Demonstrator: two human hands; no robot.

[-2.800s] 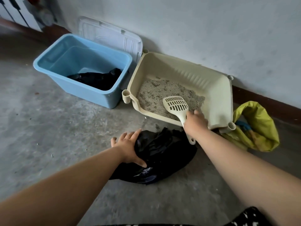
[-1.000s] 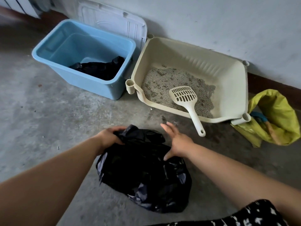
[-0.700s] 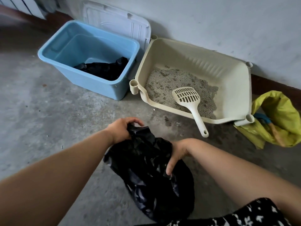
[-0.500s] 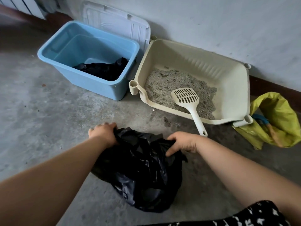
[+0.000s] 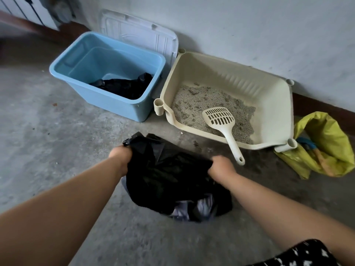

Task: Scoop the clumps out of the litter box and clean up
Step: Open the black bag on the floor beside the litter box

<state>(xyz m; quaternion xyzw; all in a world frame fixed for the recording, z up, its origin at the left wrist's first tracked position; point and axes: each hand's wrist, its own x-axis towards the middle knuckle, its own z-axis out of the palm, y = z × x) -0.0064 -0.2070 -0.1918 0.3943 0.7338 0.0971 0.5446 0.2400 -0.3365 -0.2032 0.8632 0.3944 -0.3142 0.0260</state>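
Both hands are clenched on a black bag (image 5: 169, 175) that lies crumpled on the floor (image 5: 48, 131). The left hand (image 5: 121, 156) grips the bag's left edge, and the right hand (image 5: 221, 167) grips its right edge, fingers curled into the plastic. Between the two fists the bag is bunched up, and its lower end shows pale glossy folds.

Beyond the bag, the cream box (image 5: 272, 104) stands against the wall (image 5: 249, 25). Grey litter (image 5: 194, 104) covers its bottom, uneven and lumpy. The scoop (image 5: 221, 120) lies in the box with no hand on it. Its slotted head rests on the litter, and its handle crosses the low front rim and sticks out over the floor, its end just beside the right hand.

Left of the box stands a blue bin (image 5: 107, 100) with black plastic (image 5: 124, 86) lying in its bottom. A white lid (image 5: 138, 35) leans on the wall behind it. Right of the box lies a yellow sack (image 5: 326, 143), touching the box's front corner.
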